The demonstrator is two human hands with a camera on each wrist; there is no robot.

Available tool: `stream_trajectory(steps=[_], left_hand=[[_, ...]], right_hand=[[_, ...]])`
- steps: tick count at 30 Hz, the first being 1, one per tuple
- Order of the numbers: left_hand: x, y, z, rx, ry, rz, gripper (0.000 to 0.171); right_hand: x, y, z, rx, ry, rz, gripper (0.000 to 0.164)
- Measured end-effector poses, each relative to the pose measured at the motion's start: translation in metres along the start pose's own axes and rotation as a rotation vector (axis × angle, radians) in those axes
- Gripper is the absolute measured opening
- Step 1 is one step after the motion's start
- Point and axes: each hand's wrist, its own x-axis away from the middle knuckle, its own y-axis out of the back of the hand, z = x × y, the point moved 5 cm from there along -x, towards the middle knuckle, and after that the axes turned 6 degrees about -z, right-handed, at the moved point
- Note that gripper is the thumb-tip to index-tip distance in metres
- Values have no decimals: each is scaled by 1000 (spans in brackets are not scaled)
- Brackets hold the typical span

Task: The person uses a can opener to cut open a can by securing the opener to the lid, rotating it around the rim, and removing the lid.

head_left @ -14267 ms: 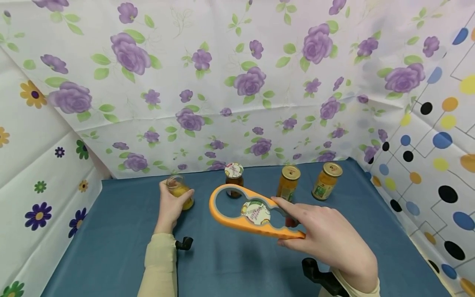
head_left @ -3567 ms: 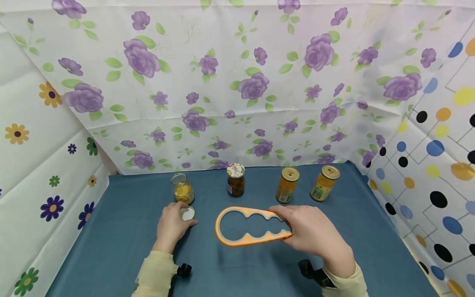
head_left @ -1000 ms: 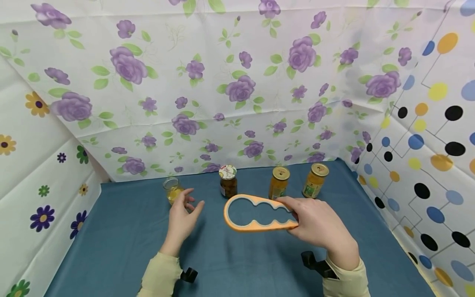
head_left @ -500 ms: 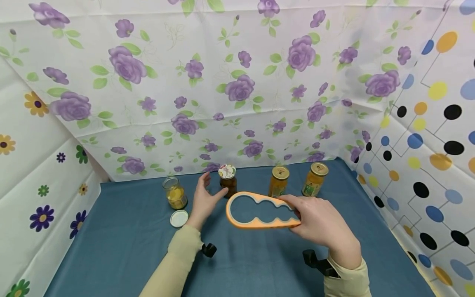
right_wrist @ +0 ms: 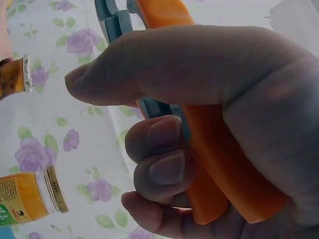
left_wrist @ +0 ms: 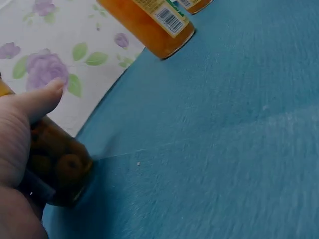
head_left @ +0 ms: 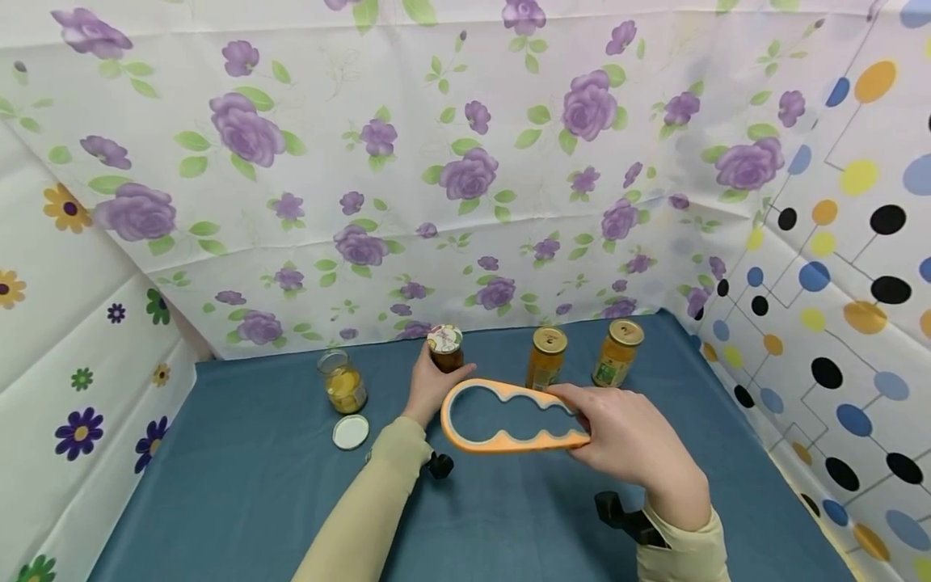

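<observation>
My left hand [head_left: 431,390] is wrapped round a small glass jar [head_left: 445,339] with a patterned lid. The left wrist view shows dark round pieces inside this jar, which stands slightly off or on the cloth; I cannot tell which. My right hand [head_left: 636,440] grips the handles of an orange jar opener [head_left: 483,444] with grey toothed inner edges. The opener is held above the table, its loop pointing left and nothing inside it. At the left stands a lidless jar [head_left: 345,390] of yellow pieces, with its lid [head_left: 351,432] lying white side up in front.
Two closed jars with gold lids, a nearer one [head_left: 547,357] and a far right one [head_left: 618,352], stand behind the opener. Blue cloth [head_left: 240,485] covers the table. A flowered sheet [head_left: 436,162] rises at the back, with patterned sheets at both sides.
Earlier the opener held a patterned lid and my left hand held the yellow jar. That lid was laid down, then my left hand moved right and took hold of the dark jar.
</observation>
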Motion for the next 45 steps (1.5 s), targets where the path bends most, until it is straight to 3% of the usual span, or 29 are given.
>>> stream_trajectory(steps=[13, 45], left_hand=[[1, 4, 10, -71, -40, -38, 78], [6, -8, 10, -41, -52, -86, 76]], right_hand=[[0, 0, 0, -20, 29, -4, 54], [2, -1, -10, -26, -15, 59, 56]])
